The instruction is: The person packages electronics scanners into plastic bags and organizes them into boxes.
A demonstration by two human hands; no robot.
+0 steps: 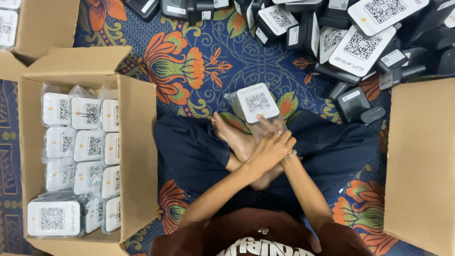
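Observation:
I sit cross-legged on a patterned carpet with my forearms crossed over my feet. A small device with a white face and a square code [257, 102] sits in a clear plastic bag just past my toes. My right hand [267, 127], with a bracelet at its wrist, reaches up to the bag's lower end and grips it. My left hand [271, 150] lies across the right wrist, its fingers closed on the same end of the bag. The bag's lower part is hidden under my hands.
An open cardboard box [138, 142] at my left holds several bagged white-faced devices in rows. Another cardboard box [419, 161] stands at my right, and a third [42, 23] at the top left. A pile of dark unbagged devices [332, 33] covers the carpet ahead.

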